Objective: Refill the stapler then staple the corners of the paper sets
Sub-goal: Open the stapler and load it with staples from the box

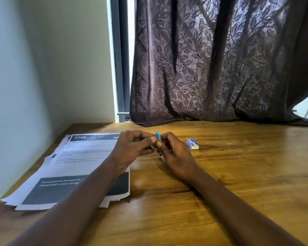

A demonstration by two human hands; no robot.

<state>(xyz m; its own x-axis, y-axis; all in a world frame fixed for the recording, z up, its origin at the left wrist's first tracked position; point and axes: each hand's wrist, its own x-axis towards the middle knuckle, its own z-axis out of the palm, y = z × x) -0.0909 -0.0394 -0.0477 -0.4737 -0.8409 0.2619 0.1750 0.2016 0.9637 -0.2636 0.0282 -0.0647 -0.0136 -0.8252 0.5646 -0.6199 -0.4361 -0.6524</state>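
Left hand (pixel 132 148) and right hand (pixel 176 153) pinch the blue stapler (pixel 158 136) between their fingers (pixel 142 134).

Bright blue on the upper end of the stapler (pixel 158 136), silvery grey lower down. White with a blue face on the staple box (pixel 192 144), near the far edge of the table (pixel 220 174). Warm honey-brown wood there, streaked with darker grain. White paper sets (pixel 75 166) by the left edge, printed in grey text, with dark grey bands and white lettering. Dusky purple-brown curtain (pixel 220 59) beyond the far edge, patterned with trailing leaves. Pale greenish-white wall (pixel 43 68); dark grey window frame (pixel 122 59)
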